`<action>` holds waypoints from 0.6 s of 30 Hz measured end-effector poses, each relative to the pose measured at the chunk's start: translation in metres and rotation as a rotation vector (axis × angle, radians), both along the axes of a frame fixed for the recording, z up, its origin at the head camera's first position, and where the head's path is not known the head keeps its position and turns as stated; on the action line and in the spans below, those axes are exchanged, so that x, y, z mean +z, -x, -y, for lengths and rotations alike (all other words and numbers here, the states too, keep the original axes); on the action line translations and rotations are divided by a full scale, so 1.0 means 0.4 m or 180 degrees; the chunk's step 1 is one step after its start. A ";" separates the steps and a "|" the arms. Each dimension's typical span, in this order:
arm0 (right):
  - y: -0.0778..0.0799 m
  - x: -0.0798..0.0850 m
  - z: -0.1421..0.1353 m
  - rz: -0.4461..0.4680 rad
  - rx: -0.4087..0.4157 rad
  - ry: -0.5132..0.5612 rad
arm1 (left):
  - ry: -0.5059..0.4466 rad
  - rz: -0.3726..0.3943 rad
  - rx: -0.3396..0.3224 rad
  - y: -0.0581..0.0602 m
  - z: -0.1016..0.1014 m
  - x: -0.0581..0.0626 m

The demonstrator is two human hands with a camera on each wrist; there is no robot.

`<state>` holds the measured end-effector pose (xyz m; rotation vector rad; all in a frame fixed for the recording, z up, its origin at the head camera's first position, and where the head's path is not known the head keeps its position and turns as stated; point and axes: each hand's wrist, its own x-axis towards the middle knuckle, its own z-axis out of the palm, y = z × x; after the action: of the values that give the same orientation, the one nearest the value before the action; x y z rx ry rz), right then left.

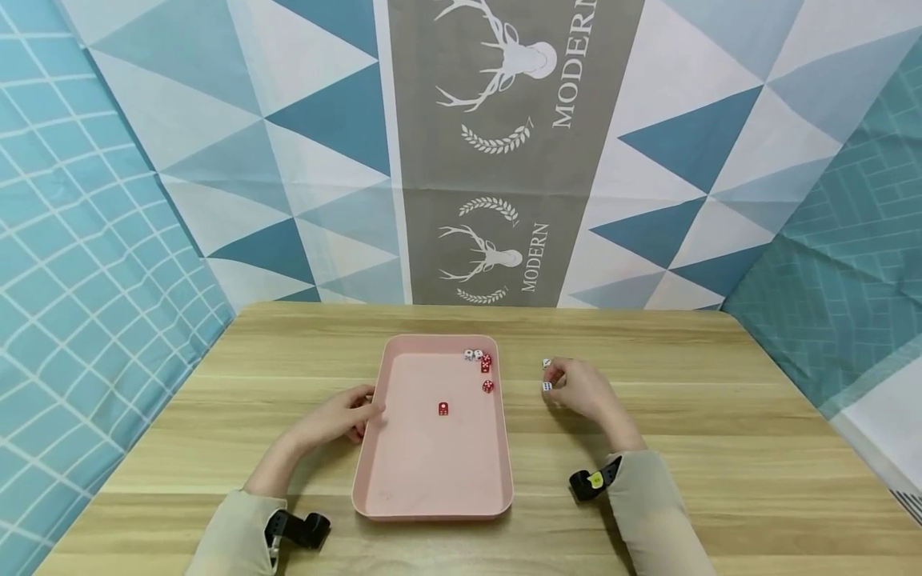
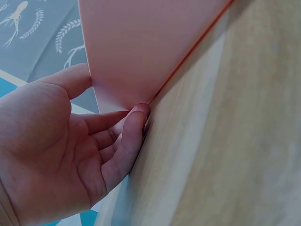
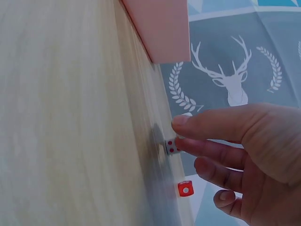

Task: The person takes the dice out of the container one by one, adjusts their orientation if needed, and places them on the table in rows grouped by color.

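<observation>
Plainly one tray [image 1: 432, 472], two hands [image 1: 585, 390]

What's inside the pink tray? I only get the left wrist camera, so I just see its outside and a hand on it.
Observer: Dice! The head view shows red dice and white dice inside the tray.
Operator: Cool! Has the other hand got anything in its grip?
Observer: Yes, the right hand pinches a white die, outside the tray on its right.
Operator: Are there any more dice near that hand?
Observer: Yes, the right wrist view shows a red die close by it, with one white dot facing the camera.
</observation>
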<state>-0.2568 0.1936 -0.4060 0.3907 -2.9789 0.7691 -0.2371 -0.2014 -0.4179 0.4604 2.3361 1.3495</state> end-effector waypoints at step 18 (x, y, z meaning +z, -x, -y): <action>0.009 -0.016 -0.016 0.0126 -0.0008 -0.0017 | -0.0024 0.0032 -0.0013 0.007 0.005 -0.006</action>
<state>-0.2603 0.1999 -0.4125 0.3761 -3.0180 0.7780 -0.2398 -0.2035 -0.4203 0.4591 2.3215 1.3560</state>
